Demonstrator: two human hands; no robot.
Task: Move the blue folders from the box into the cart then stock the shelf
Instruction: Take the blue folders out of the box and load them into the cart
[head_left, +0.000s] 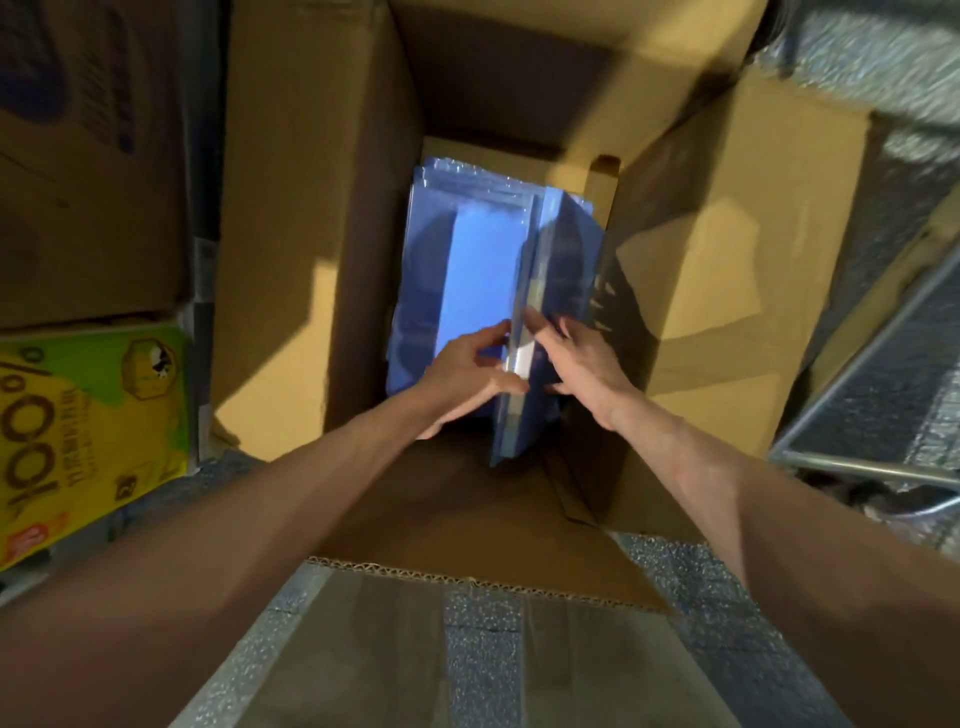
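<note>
Folders (553, 270) stand on edge in box (322, 208), long axis running away from the person. Left hand (467, 374) and right hand (579, 364) pinch the near end from opposite sides.

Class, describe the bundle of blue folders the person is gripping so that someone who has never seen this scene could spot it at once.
Find the big open cardboard box in the middle and look down inside. On the right side, between the left hand and right hand, is the bundle of blue folders. Unlike the flat stack beside it, it stands tilted on edge.
</note>
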